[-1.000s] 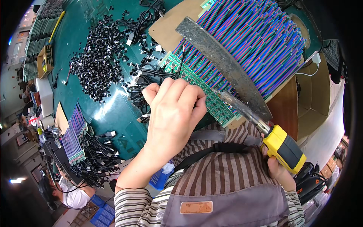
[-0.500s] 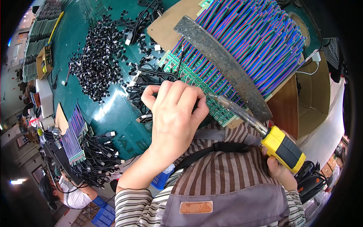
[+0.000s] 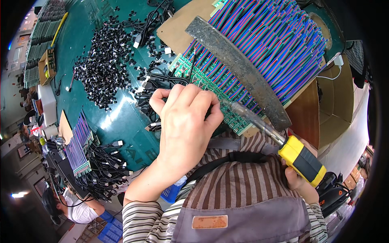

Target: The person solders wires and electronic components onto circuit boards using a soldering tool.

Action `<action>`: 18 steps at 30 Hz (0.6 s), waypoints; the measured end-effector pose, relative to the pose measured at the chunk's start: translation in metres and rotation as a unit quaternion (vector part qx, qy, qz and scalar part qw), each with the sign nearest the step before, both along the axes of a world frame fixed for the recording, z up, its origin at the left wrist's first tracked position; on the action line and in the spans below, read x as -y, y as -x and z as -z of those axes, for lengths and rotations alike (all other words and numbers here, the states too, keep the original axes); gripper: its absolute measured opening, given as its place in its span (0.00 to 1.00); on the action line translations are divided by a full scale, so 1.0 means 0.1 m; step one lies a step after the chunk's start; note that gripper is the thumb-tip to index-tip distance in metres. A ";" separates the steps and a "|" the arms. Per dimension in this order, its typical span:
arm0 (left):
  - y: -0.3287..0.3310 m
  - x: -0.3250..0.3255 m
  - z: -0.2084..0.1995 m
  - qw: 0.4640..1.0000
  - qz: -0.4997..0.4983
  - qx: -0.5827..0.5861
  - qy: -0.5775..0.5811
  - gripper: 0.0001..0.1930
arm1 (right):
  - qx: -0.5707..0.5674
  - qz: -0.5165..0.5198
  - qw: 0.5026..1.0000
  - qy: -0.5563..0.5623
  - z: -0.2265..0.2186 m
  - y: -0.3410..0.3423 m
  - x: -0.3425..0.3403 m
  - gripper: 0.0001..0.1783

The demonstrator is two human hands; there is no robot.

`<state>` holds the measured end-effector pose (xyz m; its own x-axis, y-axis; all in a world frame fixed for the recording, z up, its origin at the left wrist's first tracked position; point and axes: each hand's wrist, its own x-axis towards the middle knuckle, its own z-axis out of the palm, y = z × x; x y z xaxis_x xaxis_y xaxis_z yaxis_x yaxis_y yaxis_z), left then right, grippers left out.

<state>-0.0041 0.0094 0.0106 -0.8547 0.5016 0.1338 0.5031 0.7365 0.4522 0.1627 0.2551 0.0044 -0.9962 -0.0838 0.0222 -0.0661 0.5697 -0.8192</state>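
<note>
My left hand (image 3: 187, 125) is closed, its fingers curled at the lower left edge of the green circuit boards (image 3: 202, 77); what they pinch is hidden beneath them. Black cables (image 3: 156, 83) lie just past its knuckles. In my right hand (image 3: 298, 180) is a soldering iron (image 3: 302, 160) with a yellow and black handle, its metal barrel pointing up and left toward the left hand's fingertips. Many blue, red, green and black wires (image 3: 275, 44) run off the boards to the upper right. A curved, dark metal bar (image 3: 239, 65) lies across wires and boards.
A heap of small black connectors (image 3: 103, 60) covers part of the green table (image 3: 91, 18). At left lie bundled USB cables (image 3: 107, 166) and wired boards (image 3: 79, 152). An open cardboard box (image 3: 336, 105) stands at right. Another person (image 3: 81, 208) sits at lower left.
The soldering iron has shifted slightly up and left in my right hand's grip. My left hand has moved only a little, up and left. Boards and metal bar look unmoved.
</note>
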 end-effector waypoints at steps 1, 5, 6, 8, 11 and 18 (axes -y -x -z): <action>0.00 0.00 0.00 1.000 0.001 0.002 0.004 0.06 | 0.018 0.023 0.999 0.019 0.03 -0.05 -0.01 0.20; 0.01 0.00 -0.01 1.000 0.003 0.006 -0.001 0.06 | 0.073 0.101 0.989 0.085 0.12 -0.33 -0.04 0.22; 0.01 0.00 -0.01 1.000 0.002 0.005 -0.001 0.06 | 0.080 0.116 0.986 0.083 0.11 -0.33 -0.03 0.23; 0.01 0.00 -0.02 1.000 0.003 0.008 -0.003 0.06 | 0.081 0.115 0.987 0.080 0.13 -0.36 -0.04 0.24; 0.00 0.01 0.00 1.000 0.014 0.014 -0.008 0.07 | 0.027 0.088 0.995 0.038 0.04 -0.13 -0.01 0.25; 0.09 0.04 -0.14 0.998 -0.006 0.061 -0.028 0.04 | 0.061 0.126 0.980 0.142 0.16 -0.25 0.02 0.19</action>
